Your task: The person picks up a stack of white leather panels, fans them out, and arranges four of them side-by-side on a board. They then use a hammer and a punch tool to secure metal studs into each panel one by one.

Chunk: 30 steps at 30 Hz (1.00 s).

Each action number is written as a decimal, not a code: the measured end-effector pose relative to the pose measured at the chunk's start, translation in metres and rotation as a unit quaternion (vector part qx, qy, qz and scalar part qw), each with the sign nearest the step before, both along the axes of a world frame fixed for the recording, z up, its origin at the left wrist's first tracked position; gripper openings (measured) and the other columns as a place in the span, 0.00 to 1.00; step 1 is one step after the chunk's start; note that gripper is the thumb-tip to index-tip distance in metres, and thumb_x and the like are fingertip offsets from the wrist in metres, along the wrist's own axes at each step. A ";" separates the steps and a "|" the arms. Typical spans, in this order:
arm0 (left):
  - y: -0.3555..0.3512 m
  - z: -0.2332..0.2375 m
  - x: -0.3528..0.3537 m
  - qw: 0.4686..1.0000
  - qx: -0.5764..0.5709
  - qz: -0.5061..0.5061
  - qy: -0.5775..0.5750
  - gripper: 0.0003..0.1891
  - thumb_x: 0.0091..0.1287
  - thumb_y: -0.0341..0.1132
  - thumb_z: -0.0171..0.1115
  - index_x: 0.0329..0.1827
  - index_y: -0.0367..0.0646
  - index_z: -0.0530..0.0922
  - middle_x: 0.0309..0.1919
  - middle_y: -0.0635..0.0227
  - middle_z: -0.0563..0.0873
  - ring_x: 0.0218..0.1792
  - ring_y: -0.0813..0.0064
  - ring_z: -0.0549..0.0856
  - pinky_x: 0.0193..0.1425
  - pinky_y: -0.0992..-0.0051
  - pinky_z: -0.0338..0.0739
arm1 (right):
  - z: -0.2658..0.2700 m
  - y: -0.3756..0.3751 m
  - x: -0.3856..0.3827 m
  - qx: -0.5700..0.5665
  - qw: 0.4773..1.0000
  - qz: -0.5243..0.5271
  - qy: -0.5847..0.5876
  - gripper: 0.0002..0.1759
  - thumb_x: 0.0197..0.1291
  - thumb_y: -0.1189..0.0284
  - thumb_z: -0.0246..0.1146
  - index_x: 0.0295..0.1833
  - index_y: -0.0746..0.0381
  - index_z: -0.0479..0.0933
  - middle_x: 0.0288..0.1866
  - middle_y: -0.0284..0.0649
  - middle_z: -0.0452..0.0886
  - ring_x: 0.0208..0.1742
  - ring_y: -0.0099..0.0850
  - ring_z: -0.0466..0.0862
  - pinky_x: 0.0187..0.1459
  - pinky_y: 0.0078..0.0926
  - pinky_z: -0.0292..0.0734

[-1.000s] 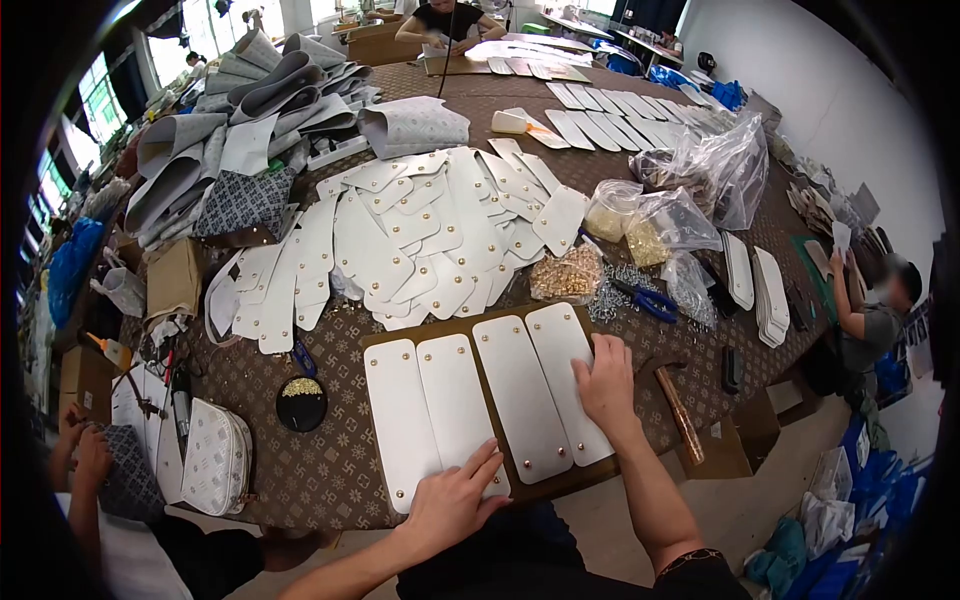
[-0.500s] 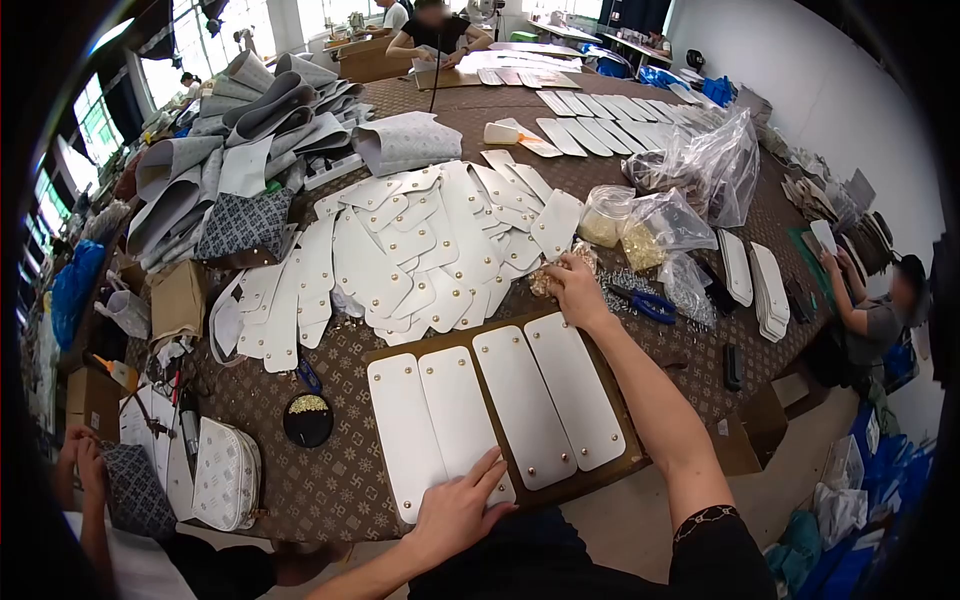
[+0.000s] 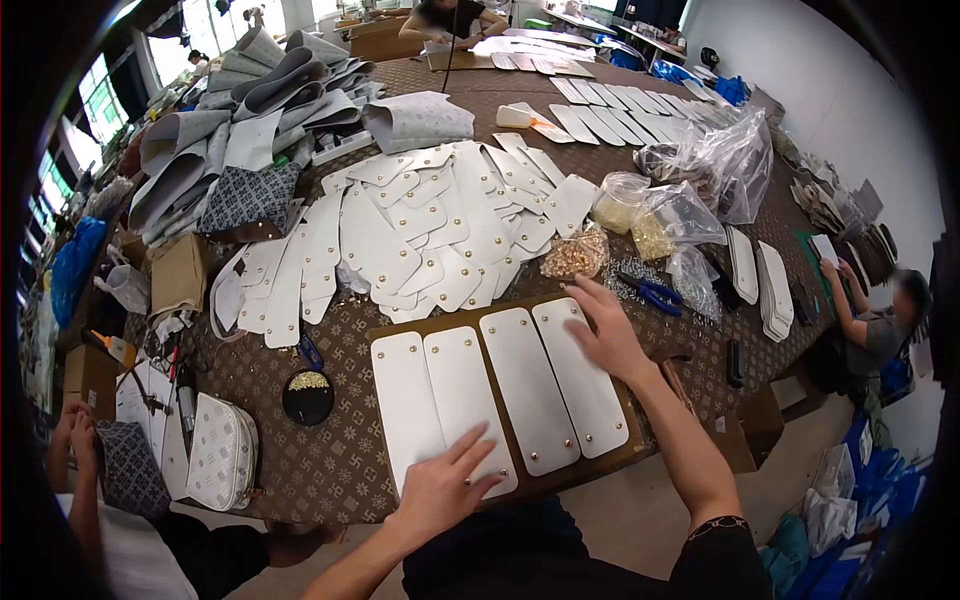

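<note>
Four-cornered white strips with gold-coloured studs near their ends lie in two side-by-side pairs, including a left strip [image 3: 397,400] and a right strip [image 3: 580,385]. Under them is a brown board [image 3: 632,450] at the table's front edge. My left hand [image 3: 440,492], fingers spread, is over the lower end of the left pair. Over the upper end of the rightmost strip is my right hand [image 3: 607,335], open, its fingers slightly blurred. Just beyond it sits a clear bag of copper-coloured studs [image 3: 575,256].
A heap of studded white pieces [image 3: 440,230] lies behind the board. Blue-handled pliers [image 3: 655,294] and bags of gold bits [image 3: 655,235] are at right. A black dish [image 3: 308,400] and a white pouch [image 3: 222,455] are at left. Other people work around the table.
My right hand has come back from the bag of copper-coloured studs to the rightmost strip. My left hand has shifted slightly left, and the view has tilted a little.
</note>
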State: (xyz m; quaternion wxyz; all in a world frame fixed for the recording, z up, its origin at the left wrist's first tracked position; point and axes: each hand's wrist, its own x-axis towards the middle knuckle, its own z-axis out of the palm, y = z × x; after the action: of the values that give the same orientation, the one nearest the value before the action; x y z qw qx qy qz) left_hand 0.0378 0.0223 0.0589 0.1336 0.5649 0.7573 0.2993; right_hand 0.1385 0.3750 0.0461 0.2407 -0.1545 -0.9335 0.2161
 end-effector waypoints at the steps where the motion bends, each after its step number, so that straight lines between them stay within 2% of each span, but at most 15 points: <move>1: -0.002 0.001 -0.006 0.999 0.012 0.043 -0.006 0.25 0.67 0.44 0.77 0.65 0.47 0.83 0.70 0.63 0.84 0.35 0.62 0.92 0.36 0.65 0.87 | -0.001 -0.012 0.013 0.013 1.000 0.013 -0.021 0.29 0.69 0.68 0.71 0.73 0.63 0.76 0.78 0.52 0.74 0.80 0.56 0.69 0.78 0.48 0.67; 4: -0.009 -0.001 -0.030 0.981 0.081 0.177 -0.004 0.25 0.66 0.41 0.78 0.65 0.44 0.83 0.68 0.59 0.85 0.48 0.55 0.93 0.46 0.65 0.89 | -0.015 -0.045 0.046 0.009 0.998 0.029 -0.062 0.29 0.70 0.64 0.71 0.73 0.59 0.76 0.80 0.49 0.72 0.82 0.56 0.66 0.80 0.53 0.63; 5: -0.015 -0.006 -0.042 0.979 0.065 0.189 0.032 0.28 0.65 0.41 0.78 0.67 0.43 0.81 0.71 0.56 0.82 0.54 0.49 0.91 0.52 0.61 0.88 | -0.024 -0.054 0.053 0.042 0.995 0.017 -0.093 0.28 0.71 0.63 0.70 0.73 0.59 0.76 0.81 0.49 0.71 0.83 0.56 0.65 0.80 0.55 0.62; 6: -0.018 -0.006 -0.046 0.980 0.063 0.187 0.032 0.28 0.65 0.41 0.78 0.67 0.43 0.81 0.71 0.56 0.82 0.54 0.49 0.91 0.52 0.61 0.88 | -0.031 -0.062 0.056 0.076 0.989 0.008 -0.123 0.28 0.71 0.62 0.69 0.73 0.58 0.76 0.82 0.48 0.70 0.84 0.55 0.64 0.81 0.56 0.60; 9: -0.027 -0.009 -0.053 0.965 -0.043 0.257 0.006 0.35 0.63 0.45 0.80 0.71 0.40 0.78 0.79 0.51 0.73 0.54 0.44 0.90 0.55 0.54 0.87 | -0.035 -0.071 0.054 0.081 0.989 -0.020 -0.118 0.27 0.73 0.61 0.67 0.73 0.58 0.76 0.82 0.48 0.69 0.83 0.55 0.64 0.81 0.59 0.58; 13: -0.028 -0.014 -0.051 0.962 -0.063 0.267 0.000 0.36 0.64 0.49 0.78 0.73 0.41 0.77 0.79 0.48 0.73 0.54 0.43 0.90 0.54 0.53 0.87 | -0.038 -0.077 0.048 0.086 0.988 -0.051 -0.114 0.27 0.74 0.61 0.65 0.74 0.60 0.75 0.81 0.49 0.70 0.82 0.56 0.65 0.81 0.60 0.56; 15: -0.029 -0.018 -0.054 0.967 -0.066 0.246 0.017 0.38 0.66 0.53 0.76 0.74 0.40 0.76 0.79 0.46 0.71 0.54 0.43 0.90 0.54 0.52 0.87 | -0.039 -0.077 0.047 0.083 0.989 -0.047 -0.115 0.27 0.74 0.61 0.65 0.74 0.60 0.75 0.81 0.49 0.70 0.82 0.56 0.65 0.81 0.61 0.56; 21: -0.025 -0.014 -0.056 0.966 -0.079 0.245 -0.010 0.39 0.67 0.55 0.75 0.74 0.41 0.76 0.80 0.46 0.71 0.55 0.42 0.90 0.54 0.51 0.87 | -0.023 -0.090 0.048 0.065 0.988 -0.045 -0.132 0.31 0.74 0.57 0.66 0.76 0.59 0.73 0.84 0.49 0.67 0.85 0.56 0.62 0.82 0.62 0.54; 23: -0.025 -0.012 -0.055 0.965 -0.076 0.251 -0.007 0.38 0.66 0.54 0.76 0.73 0.40 0.77 0.79 0.48 0.72 0.54 0.44 0.91 0.53 0.53 0.87 | -0.010 -0.103 0.048 0.044 0.988 0.075 -0.129 0.35 0.72 0.55 0.67 0.78 0.58 0.71 0.86 0.46 0.64 0.87 0.54 0.59 0.83 0.62 0.51; 25: -0.027 -0.011 -0.054 0.965 -0.074 0.253 -0.004 0.38 0.64 0.53 0.78 0.72 0.40 0.78 0.79 0.50 0.73 0.53 0.45 0.91 0.53 0.56 0.87 | -0.008 -0.119 0.049 0.048 0.982 0.098 -0.153 0.38 0.72 0.51 0.67 0.80 0.57 0.69 0.87 0.44 0.63 0.88 0.51 0.58 0.84 0.62 0.49; 28: -0.033 0.000 -0.043 0.978 -0.030 0.205 0.027 0.39 0.65 0.57 0.76 0.73 0.42 0.77 0.78 0.54 0.75 0.50 0.49 0.92 0.48 0.57 0.88 | -0.010 -0.128 0.051 0.067 0.967 0.117 -0.218 0.39 0.72 0.48 0.65 0.81 0.56 0.69 0.87 0.44 0.62 0.88 0.51 0.57 0.85 0.61 0.47; 30: -0.035 0.016 -0.027 0.992 -0.071 0.096 0.031 0.41 0.61 0.60 0.78 0.71 0.44 0.78 0.79 0.58 0.75 0.44 0.57 0.93 0.44 0.62 0.88 | -0.009 -0.125 0.051 0.071 0.966 0.101 -0.226 0.39 0.72 0.47 0.64 0.81 0.56 0.69 0.87 0.43 0.62 0.88 0.49 0.57 0.85 0.60 0.46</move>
State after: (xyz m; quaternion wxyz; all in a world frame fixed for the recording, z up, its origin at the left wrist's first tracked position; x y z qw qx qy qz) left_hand 0.0108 -0.0124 0.0745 0.1208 0.4873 0.8313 0.2386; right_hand 0.1894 0.2504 0.0372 0.0110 -0.0868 -0.9873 0.1323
